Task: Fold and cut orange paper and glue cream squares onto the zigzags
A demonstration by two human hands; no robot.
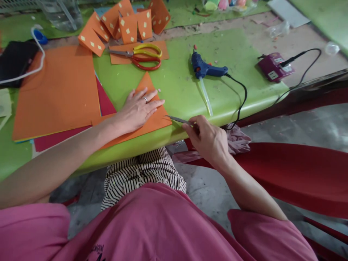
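My left hand (138, 108) lies flat with its fingers spread on a folded orange paper (160, 119) near the table's front edge. A slim grey pair of tweezers (179, 119) with a fine curved tip is pinched in my right hand (208, 139). Its tip points left, at the right part of the folded paper; whether it touches cannot be made out. Beyond the paper, scissors (146, 56) with yellow and red handles rest on an orange strip (163, 49). To the left is a stack of large orange sheets (57, 94), with red paper (106, 98) showing beneath.
A blue glue gun (203, 67) with a clear stick lies to the right, its cable running over the front edge. Further right is a purple power socket (276, 67). Cut orange pieces with yellow diamonds (129, 27) stand behind. A black phone-like object (17, 59) and red chair (296, 174) flank me.
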